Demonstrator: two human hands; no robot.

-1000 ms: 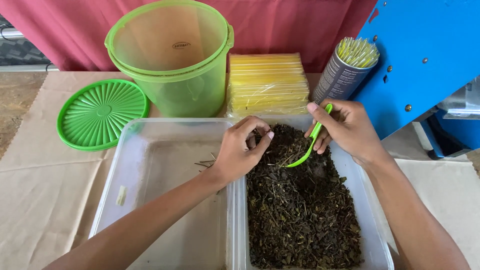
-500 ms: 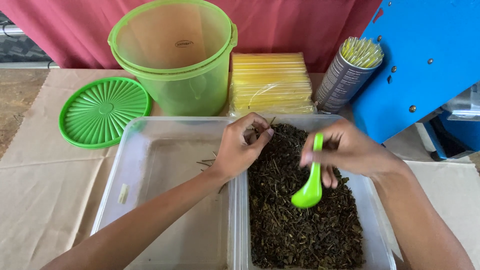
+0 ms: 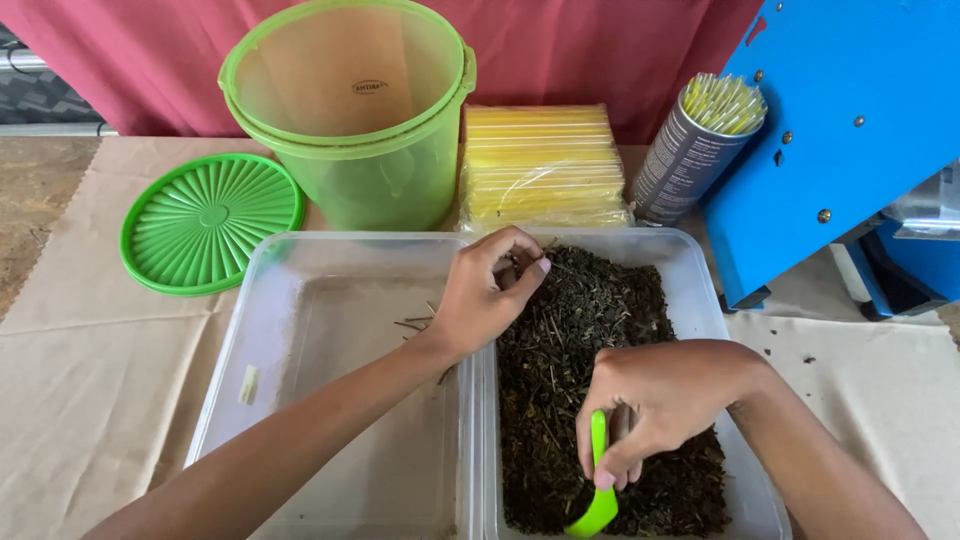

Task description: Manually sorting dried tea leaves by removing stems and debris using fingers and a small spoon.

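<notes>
- Head view: the right hand [image 3: 655, 400] is closed round the handle of a bright green plastic spoon [image 3: 597, 490], thumb pressed along the handle, with the bowl pointing down at the near edge of the dried leaves [image 3: 585, 330].
- The leaves are dark brown to black, crumbly, mixed with thin pale stalks, and they fill the right-hand clear tub [image 3: 700, 300].
- The left hand [image 3: 485, 290] has its fingertips pinched together over the far end of the leaves, right by the wall between the two tubs; what they pinch is too small to tell.
- The left-hand clear tub [image 3: 300, 330] is touching the first one and holds only a few loose stalks [image 3: 412, 322].
- Behind, on the paper-covered desk [image 3: 90, 380]: a green see-through bucket [image 3: 350, 110], its ribbed green lid [image 3: 212, 222] lying flat beside it, a pack of yellow straws [image 3: 540, 165], and a grey can [image 3: 690, 150] with straws standing in it.
</notes>
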